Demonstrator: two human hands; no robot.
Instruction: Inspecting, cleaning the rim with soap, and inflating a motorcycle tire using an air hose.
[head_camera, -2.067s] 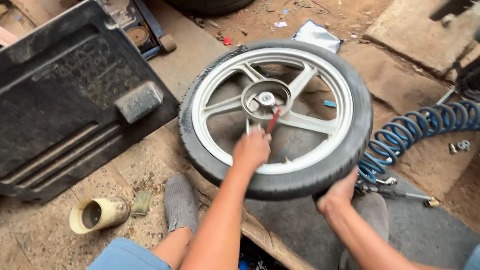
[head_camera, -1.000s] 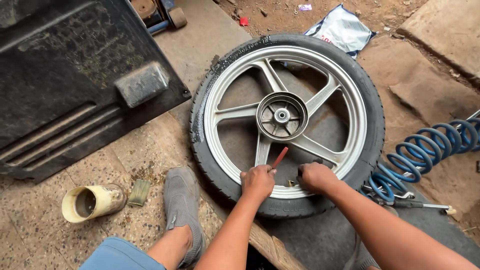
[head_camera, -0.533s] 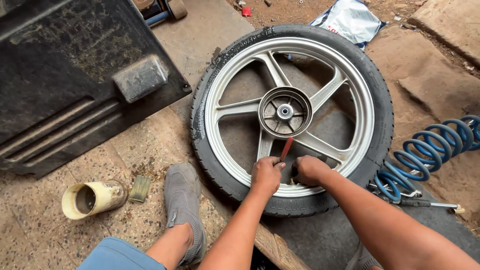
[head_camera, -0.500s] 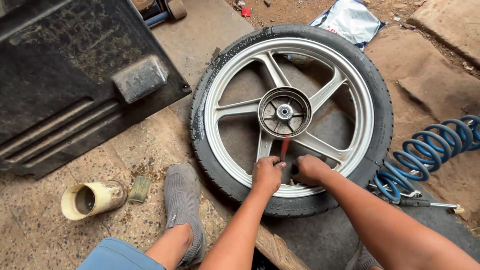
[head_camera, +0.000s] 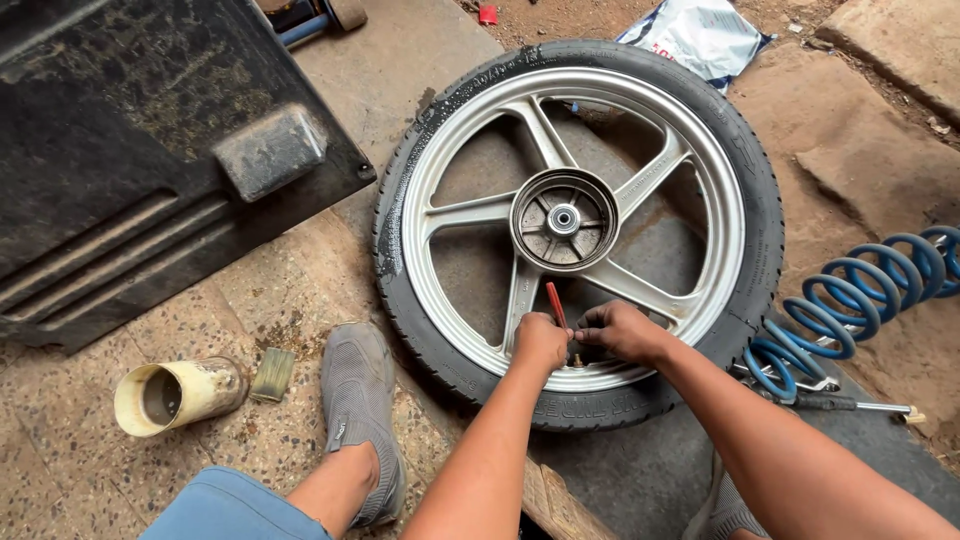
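Wheel: motorcycle wheel, silver five-spoke alloy rim w/ black tyre on, lying flat on the floor, hub facing up. Sits mid-floor, nearer the far edge than the near one; near rim is right in front of the person.
Axis: round, so no long axis in plan; axle line points straight up at the camera. Valve stem at the near side of the rim, sticking inward toward the hub.
Left hand: closed round a small tool w/ a red handle, handle angled up and away toward the hub; tip down at the valve.
Right hand: fingers pinched together at the valve, just beside the left; both hands touching or nearly so, resting on the rim.
Handling, my guess: wheel is heavy-ish and stiff, won't flex; tyre rubber grips well, rim metal slicker. Best hold = tyre at opposite sides, or thru the spokes. Valve is the small delicate bit, easy to bend.
Floor: rough concrete and dirt.
Left side: big black plastic panel, lying flat, near the wheel but not touching as far as I can tell.
Near-left: cream pipe offcut on its side, small block beside it.
Foot: grey shoe just beside the tyre.
Right edge: blue coiled air hose, metal nozzle end by the tyre.
Far side: silver-white bag beyond the tyre.
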